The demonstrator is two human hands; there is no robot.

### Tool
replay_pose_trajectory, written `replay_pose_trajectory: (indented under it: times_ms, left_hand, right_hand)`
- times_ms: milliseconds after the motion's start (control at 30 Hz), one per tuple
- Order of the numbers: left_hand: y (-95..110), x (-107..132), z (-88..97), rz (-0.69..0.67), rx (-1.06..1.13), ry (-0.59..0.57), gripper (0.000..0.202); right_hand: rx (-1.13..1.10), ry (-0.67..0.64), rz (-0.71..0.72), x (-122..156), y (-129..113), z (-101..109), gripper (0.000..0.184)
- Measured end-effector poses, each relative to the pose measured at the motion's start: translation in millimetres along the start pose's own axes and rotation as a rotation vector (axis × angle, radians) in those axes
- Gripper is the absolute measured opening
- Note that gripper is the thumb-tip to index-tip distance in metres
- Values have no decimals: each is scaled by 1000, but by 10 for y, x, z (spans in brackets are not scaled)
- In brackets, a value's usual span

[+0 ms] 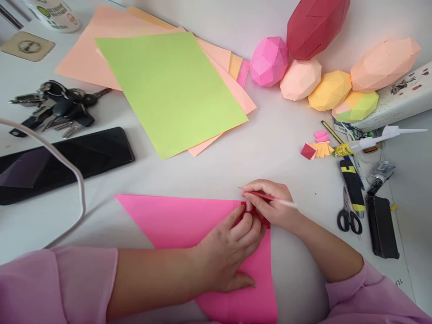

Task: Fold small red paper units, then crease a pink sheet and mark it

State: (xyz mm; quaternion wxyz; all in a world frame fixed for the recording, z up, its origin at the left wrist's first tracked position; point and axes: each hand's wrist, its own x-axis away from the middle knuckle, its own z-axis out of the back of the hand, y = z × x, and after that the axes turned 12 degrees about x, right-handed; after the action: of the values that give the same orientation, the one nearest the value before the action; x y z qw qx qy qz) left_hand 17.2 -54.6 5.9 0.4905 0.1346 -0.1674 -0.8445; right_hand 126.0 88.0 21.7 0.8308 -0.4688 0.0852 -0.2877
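A pink sheet of paper point(189, 220) lies on the white table in front of me. Near its upper right corner sits a small dark red paper piece point(267, 223), mostly covered by my fingers. My left hand point(232, 249) rests on the sheet, its fingertips pressing that red piece down and its thumb stretched out lower on the pink paper. Above the corner, my right hand point(272, 202) grips a red pencil point(265, 195) with its tip pointing left. The pencil's white rear end sticks out to the right of the hand.
Green paper point(175, 90) tops a sheet stack at the back. Faceted paper shapes point(270, 61) line the back right. Scissors point(348, 218), a cutter point(353, 184), a glue bottle point(351, 147) and small folded papers point(320, 150) lie right. Keys point(64, 105), a phone point(97, 150) and a white cable point(81, 189) lie left.
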Motion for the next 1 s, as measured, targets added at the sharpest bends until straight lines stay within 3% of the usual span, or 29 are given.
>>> replay_pose_trajectory:
  times_ms: [100, 367, 1000]
  left_hand:
    - [0, -1, 4, 2, 1, -9, 91]
    - [-1, -19, 6, 6, -16, -2, 92]
    - [-8, -9, -15, -7, -12, 25, 89]
  right_hand:
    - [88, 26, 29, 5, 4, -10, 10]
    - [301, -109, 126, -8, -23, 25, 11]
    - [347, -108, 153, -16, -29, -5, 12]
